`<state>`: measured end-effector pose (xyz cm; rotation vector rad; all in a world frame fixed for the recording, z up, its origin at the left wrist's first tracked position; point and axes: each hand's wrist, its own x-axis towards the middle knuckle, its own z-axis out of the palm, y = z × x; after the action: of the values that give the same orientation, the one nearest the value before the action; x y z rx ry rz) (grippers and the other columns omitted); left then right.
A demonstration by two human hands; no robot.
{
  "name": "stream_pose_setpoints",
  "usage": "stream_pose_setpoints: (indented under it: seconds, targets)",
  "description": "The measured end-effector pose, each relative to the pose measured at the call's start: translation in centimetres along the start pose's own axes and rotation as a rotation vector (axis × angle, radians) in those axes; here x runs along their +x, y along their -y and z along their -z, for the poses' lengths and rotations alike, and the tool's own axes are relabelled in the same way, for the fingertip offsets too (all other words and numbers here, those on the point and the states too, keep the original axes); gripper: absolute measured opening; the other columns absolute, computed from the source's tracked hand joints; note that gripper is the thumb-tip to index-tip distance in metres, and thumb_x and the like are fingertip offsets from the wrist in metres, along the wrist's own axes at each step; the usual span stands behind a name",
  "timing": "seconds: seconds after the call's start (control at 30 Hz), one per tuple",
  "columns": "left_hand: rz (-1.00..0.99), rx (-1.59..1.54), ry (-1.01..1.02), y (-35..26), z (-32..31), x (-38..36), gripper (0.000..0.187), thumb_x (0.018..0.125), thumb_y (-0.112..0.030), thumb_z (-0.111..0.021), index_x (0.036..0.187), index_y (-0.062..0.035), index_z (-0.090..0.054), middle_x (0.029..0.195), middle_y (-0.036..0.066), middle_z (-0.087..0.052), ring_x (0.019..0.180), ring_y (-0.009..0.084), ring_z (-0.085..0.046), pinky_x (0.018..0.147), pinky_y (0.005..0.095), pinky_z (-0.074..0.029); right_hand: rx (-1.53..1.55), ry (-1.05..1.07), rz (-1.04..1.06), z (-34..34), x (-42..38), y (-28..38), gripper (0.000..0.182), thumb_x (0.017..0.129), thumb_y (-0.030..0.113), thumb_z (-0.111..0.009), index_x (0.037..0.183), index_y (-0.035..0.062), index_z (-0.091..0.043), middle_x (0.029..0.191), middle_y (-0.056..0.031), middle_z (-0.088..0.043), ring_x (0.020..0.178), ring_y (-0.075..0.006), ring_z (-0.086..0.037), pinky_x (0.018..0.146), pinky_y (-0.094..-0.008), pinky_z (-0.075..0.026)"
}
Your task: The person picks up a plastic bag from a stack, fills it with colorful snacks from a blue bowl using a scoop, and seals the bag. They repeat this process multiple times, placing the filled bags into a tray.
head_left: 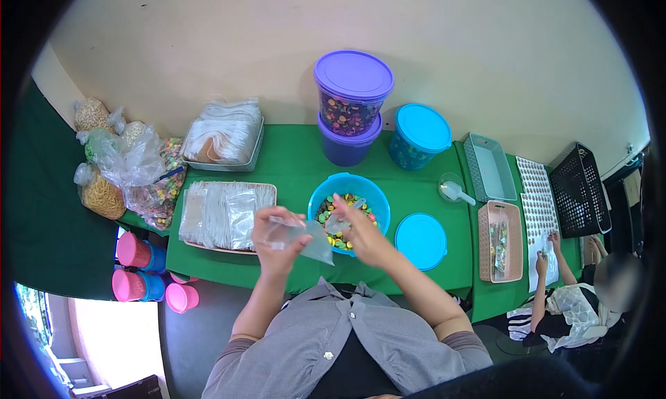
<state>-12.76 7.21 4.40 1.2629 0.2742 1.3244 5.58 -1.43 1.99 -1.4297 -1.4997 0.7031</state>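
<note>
My left hand (277,241) is closed on a clear plastic bag (313,243), pinched near its upper left side; the bag slants down to the right. My right hand (364,241) is over the front of a round blue tub (383,215), its fingers apart and the index finger stretched out. In the tub are small colourful wrapped pieces (340,243), mostly yellow, green and pink. A clear scoop (359,203) is in the tub, partly behind my right fingers; any contact with them is hard to see.
Flat clear bags (218,215) fill a tray on the left. Purple lidded tubs (354,76) and a blue lidded tub (420,139) stand behind. A blue lid (421,241) and a second scoop (454,189) lie right. Another person (576,302) works beside a pink basket (500,269).
</note>
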Motion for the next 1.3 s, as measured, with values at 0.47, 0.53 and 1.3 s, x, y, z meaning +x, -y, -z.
stream_pose_setpoints:
  seconds: [0.47,0.53,1.3]
  targets:
    - [0.275,0.714,0.057,5.5,4.1,-1.0,0.039,0.07,-0.011,-0.082,0.099,-0.0038,-0.057,0.092,0.006,-0.06,0.093,0.0159,-0.059,0.086,0.0308,-0.046,-0.939,0.429,-0.174,0.5,3.9,-13.8,0.037,0.08,0.01,-0.062,0.118,0.0092,-0.062,0.12,-0.0143,-0.061,0.121,-0.0338,-0.049,0.096,-0.0521,-0.04]
    - [0.313,0.751,0.069,6.0,4.5,-1.3,0.041,0.07,-0.013,-0.082,0.1,-0.0034,-0.056,0.094,0.007,-0.061,0.095,0.0175,-0.059,0.088,0.0324,-0.045,-0.844,0.523,-0.206,1.4,4.8,-11.1,0.034,0.079,0.009,-0.063,0.113,0.0092,-0.065,0.114,-0.0142,-0.064,0.117,-0.0339,-0.053,0.092,-0.0506,-0.043]
    - [0.482,0.699,0.042,9.6,5.2,-1.7,0.048,0.068,-0.011,-0.082,0.106,-0.0032,-0.055,0.105,0.009,-0.062,0.101,0.0209,-0.061,0.089,0.0346,-0.047,-0.782,0.852,-0.489,1.2,6.7,-15.8,0.025,0.084,0.012,-0.057,0.106,0.0053,-0.065,0.096,-0.0177,-0.067,0.08,-0.034,-0.066,0.07,-0.043,-0.053]
